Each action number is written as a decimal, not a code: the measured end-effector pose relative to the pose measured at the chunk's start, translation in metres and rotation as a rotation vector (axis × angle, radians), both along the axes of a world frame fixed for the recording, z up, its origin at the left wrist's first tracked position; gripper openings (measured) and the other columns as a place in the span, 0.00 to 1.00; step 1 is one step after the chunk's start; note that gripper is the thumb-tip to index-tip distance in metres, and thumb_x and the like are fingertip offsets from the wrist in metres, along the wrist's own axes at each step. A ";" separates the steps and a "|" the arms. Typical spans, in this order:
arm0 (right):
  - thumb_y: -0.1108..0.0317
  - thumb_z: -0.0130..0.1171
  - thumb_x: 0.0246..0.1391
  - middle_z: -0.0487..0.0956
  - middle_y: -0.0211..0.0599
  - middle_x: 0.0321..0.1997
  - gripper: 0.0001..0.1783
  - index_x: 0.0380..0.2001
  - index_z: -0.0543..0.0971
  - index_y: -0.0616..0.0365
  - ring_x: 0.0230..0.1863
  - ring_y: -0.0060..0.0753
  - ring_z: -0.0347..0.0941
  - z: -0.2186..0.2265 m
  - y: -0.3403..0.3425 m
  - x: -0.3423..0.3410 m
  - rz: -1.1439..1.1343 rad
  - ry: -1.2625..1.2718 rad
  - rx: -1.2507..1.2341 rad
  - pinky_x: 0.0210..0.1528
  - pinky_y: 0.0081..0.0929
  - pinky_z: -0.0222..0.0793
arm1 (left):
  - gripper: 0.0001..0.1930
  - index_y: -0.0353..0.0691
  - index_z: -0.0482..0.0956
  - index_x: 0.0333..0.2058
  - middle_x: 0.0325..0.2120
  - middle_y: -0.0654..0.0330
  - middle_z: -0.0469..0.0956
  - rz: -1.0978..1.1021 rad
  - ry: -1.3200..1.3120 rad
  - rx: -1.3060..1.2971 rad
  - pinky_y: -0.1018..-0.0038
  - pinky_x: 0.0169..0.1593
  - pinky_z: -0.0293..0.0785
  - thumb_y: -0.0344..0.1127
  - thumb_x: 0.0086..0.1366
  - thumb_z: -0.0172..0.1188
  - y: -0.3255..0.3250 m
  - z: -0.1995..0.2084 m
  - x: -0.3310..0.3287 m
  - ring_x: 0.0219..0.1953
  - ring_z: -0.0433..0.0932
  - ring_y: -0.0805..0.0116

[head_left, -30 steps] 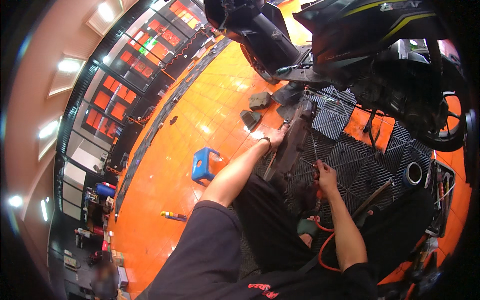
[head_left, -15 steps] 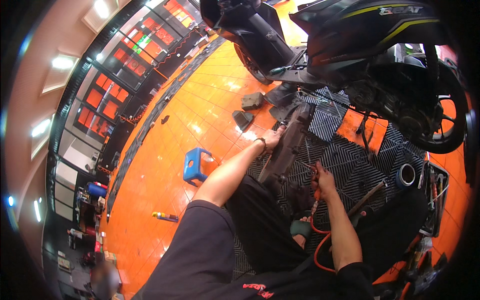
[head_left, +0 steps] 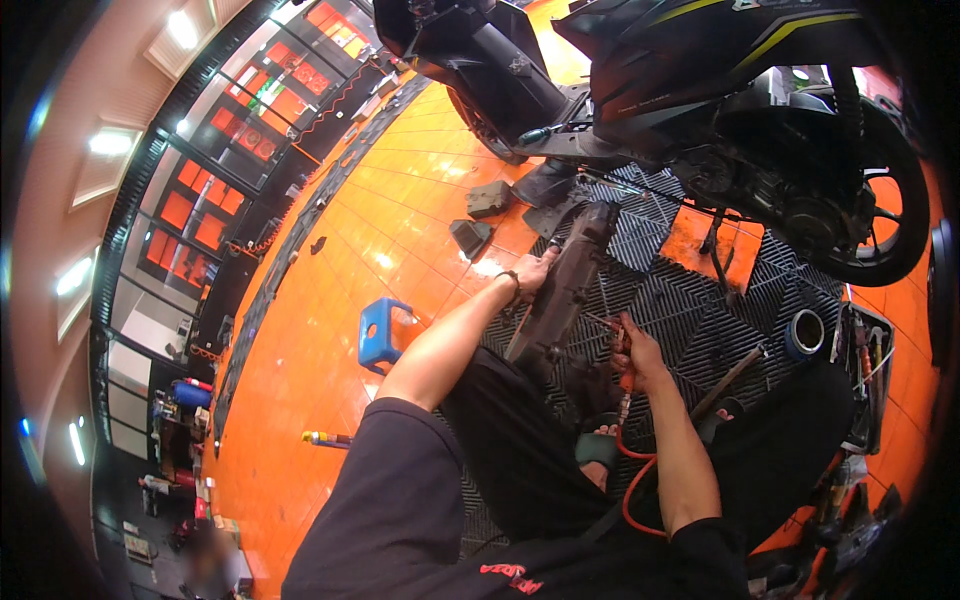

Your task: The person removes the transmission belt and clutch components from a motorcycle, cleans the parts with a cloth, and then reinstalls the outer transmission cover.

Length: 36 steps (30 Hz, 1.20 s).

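My left hand (head_left: 533, 272) is closed on the edge of a long, dark, grimy cover-like scooter part (head_left: 568, 290), which stands tilted above the black mat in front of me. In my right hand (head_left: 643, 362) is an air blow gun (head_left: 625, 374), fingers wrapped round it. Its thin nozzle points left at the part's near side, apparently a small distance from it. From the gun's lower end a red air hose (head_left: 630, 503) curls down past my right forearm.
A black scooter (head_left: 720, 110) stands ahead on the ribbed mat (head_left: 790, 270). Right of me are a round tin (head_left: 805, 335) and a tool tray (head_left: 882, 385). A blue stool (head_left: 375, 337) and dark removed parts (head_left: 489, 199) sit on the orange floor to the left.
The whole view has shifted slightly, moving the scooter up and left in it. My hands keep hold of the part and the blow gun, with the nozzle at the part's near side.
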State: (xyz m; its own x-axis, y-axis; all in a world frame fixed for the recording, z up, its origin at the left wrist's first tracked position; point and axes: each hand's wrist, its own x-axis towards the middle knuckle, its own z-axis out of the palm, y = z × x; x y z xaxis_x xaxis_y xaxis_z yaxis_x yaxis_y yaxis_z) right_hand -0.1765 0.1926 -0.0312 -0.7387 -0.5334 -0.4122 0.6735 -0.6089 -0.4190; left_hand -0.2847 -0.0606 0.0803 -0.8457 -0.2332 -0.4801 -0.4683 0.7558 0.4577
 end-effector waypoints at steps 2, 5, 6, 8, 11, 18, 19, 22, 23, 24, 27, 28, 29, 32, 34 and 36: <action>0.47 0.55 0.67 0.70 0.26 0.20 0.19 0.45 0.78 0.52 0.14 0.20 0.59 -0.004 0.003 -0.003 0.014 0.030 0.064 0.17 0.23 0.54 | 0.45 0.29 0.80 0.44 0.30 0.53 0.79 0.008 -0.057 -0.006 0.63 0.31 0.80 0.75 0.67 0.41 0.003 0.006 -0.004 0.31 0.80 0.60; 0.47 0.55 0.68 0.69 0.26 0.19 0.19 0.44 0.78 0.52 0.13 0.20 0.59 -0.012 0.005 -0.005 0.012 0.061 0.032 0.17 0.23 0.54 | 0.45 0.28 0.80 0.43 0.31 0.52 0.80 0.009 -0.043 -0.042 0.63 0.31 0.80 0.75 0.67 0.42 0.008 0.006 -0.006 0.31 0.81 0.59; 0.47 0.54 0.68 0.69 0.26 0.19 0.19 0.45 0.78 0.52 0.13 0.20 0.59 -0.014 0.003 -0.006 0.004 0.075 0.093 0.17 0.24 0.53 | 0.46 0.29 0.81 0.41 0.30 0.51 0.80 -0.018 -0.035 -0.049 0.63 0.30 0.80 0.76 0.67 0.40 0.010 0.006 -0.007 0.29 0.81 0.59; 0.47 0.54 0.68 0.69 0.26 0.18 0.19 0.45 0.79 0.52 0.13 0.21 0.58 -0.013 0.002 -0.005 -0.004 0.051 0.147 0.17 0.24 0.53 | 0.47 0.30 0.83 0.36 0.28 0.50 0.80 -0.059 -0.025 -0.061 0.62 0.27 0.79 0.77 0.67 0.37 0.012 0.005 -0.005 0.25 0.82 0.59; 0.48 0.54 0.68 0.69 0.26 0.18 0.19 0.44 0.79 0.52 0.13 0.21 0.59 -0.010 0.003 -0.006 -0.005 -0.004 0.136 0.17 0.24 0.53 | 0.47 0.29 0.83 0.36 0.29 0.50 0.81 -0.102 -0.043 -0.098 0.63 0.29 0.80 0.77 0.67 0.37 0.004 -0.006 -0.012 0.27 0.81 0.58; 0.47 0.58 0.65 0.70 0.26 0.19 0.20 0.41 0.79 0.54 0.14 0.22 0.59 -0.006 0.001 -0.008 0.017 0.061 0.277 0.18 0.25 0.55 | 0.46 0.27 0.83 0.38 0.32 0.48 0.82 -0.179 -0.020 -0.203 0.58 0.42 0.75 0.76 0.66 0.42 0.007 0.003 -0.018 0.36 0.82 0.54; 0.46 0.60 0.64 0.70 0.27 0.19 0.21 0.40 0.80 0.54 0.14 0.22 0.59 -0.005 0.001 -0.009 0.000 0.069 0.336 0.18 0.25 0.56 | 0.46 0.27 0.83 0.38 0.32 0.48 0.82 -0.189 -0.022 -0.183 0.58 0.43 0.74 0.75 0.67 0.43 0.009 0.004 -0.017 0.37 0.82 0.54; 0.46 0.60 0.64 0.70 0.26 0.19 0.21 0.40 0.79 0.55 0.14 0.22 0.60 0.001 0.012 -0.009 0.093 0.056 0.198 0.18 0.25 0.56 | 0.44 0.26 0.82 0.39 0.32 0.47 0.82 -0.211 -0.022 -0.115 0.59 0.46 0.74 0.72 0.68 0.44 0.010 0.007 -0.014 0.39 0.82 0.54; 0.46 0.59 0.65 0.70 0.26 0.19 0.21 0.40 0.79 0.55 0.14 0.21 0.59 0.005 0.008 -0.008 0.056 0.069 0.273 0.18 0.24 0.55 | 0.43 0.25 0.82 0.39 0.31 0.46 0.82 -0.218 0.000 -0.093 0.59 0.45 0.75 0.71 0.68 0.46 0.006 0.005 -0.012 0.38 0.82 0.54; 0.46 0.58 0.65 0.69 0.26 0.19 0.21 0.39 0.78 0.55 0.14 0.21 0.59 0.008 0.001 -0.006 0.018 0.082 0.347 0.18 0.24 0.54 | 0.42 0.24 0.82 0.39 0.30 0.46 0.82 -0.225 0.022 -0.070 0.60 0.43 0.76 0.69 0.69 0.48 0.001 0.004 -0.009 0.36 0.82 0.55; 0.45 0.57 0.66 0.69 0.25 0.18 0.21 0.39 0.78 0.54 0.14 0.20 0.58 0.007 0.005 -0.007 0.032 0.075 0.283 0.18 0.24 0.53 | 0.45 0.23 0.81 0.37 0.31 0.46 0.81 -0.205 -0.006 -0.063 0.60 0.44 0.75 0.72 0.68 0.45 0.006 0.011 -0.006 0.38 0.81 0.55; 0.45 0.57 0.65 0.69 0.25 0.18 0.21 0.39 0.78 0.53 0.14 0.20 0.58 0.004 0.009 -0.007 0.059 0.063 0.211 0.18 0.23 0.53 | 0.46 0.23 0.80 0.37 0.31 0.45 0.81 -0.218 0.013 -0.077 0.60 0.45 0.74 0.73 0.67 0.45 0.010 0.012 -0.006 0.38 0.80 0.54; 0.44 0.59 0.64 0.68 0.25 0.18 0.22 0.39 0.78 0.53 0.14 0.20 0.59 -0.001 0.011 -0.006 0.026 0.065 0.105 0.17 0.23 0.53 | 0.48 0.23 0.80 0.41 0.34 0.43 0.81 -0.229 0.030 -0.150 0.60 0.48 0.74 0.75 0.67 0.42 0.013 0.014 -0.007 0.42 0.81 0.52; 0.44 0.59 0.63 0.67 0.24 0.17 0.22 0.39 0.78 0.54 0.14 0.20 0.59 -0.012 0.003 -0.016 -0.038 0.248 0.595 0.17 0.23 0.53 | 0.55 0.23 0.79 0.48 0.45 0.37 0.81 -0.319 -0.005 -0.211 0.58 0.56 0.71 0.81 0.64 0.32 0.014 0.017 -0.020 0.54 0.78 0.45; 0.48 0.59 0.64 0.70 0.25 0.20 0.19 0.35 0.79 0.55 0.15 0.20 0.62 0.013 -0.005 -0.007 0.091 0.088 0.200 0.18 0.25 0.56 | 0.55 0.27 0.79 0.50 0.41 0.40 0.83 -0.308 -0.009 -0.298 0.56 0.53 0.74 0.82 0.63 0.29 -0.037 0.001 -0.023 0.47 0.81 0.43; 0.48 0.59 0.64 0.69 0.25 0.20 0.20 0.33 0.79 0.56 0.16 0.20 0.61 0.017 0.005 -0.010 -0.047 0.104 0.312 0.18 0.24 0.55 | 0.49 0.36 0.82 0.45 0.33 0.40 0.82 -0.374 0.038 -0.339 0.54 0.48 0.75 0.79 0.66 0.29 -0.009 0.017 -0.025 0.41 0.82 0.44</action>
State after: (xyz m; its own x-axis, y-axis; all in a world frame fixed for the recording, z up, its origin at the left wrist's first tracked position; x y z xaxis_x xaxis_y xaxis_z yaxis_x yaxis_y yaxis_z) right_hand -0.1869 0.1973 -0.0138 -0.8061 -0.3579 -0.4713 0.5916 -0.4697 -0.6553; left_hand -0.3102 -0.0699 0.0971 -0.9165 -0.0481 -0.3971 -0.1245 0.9777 0.1689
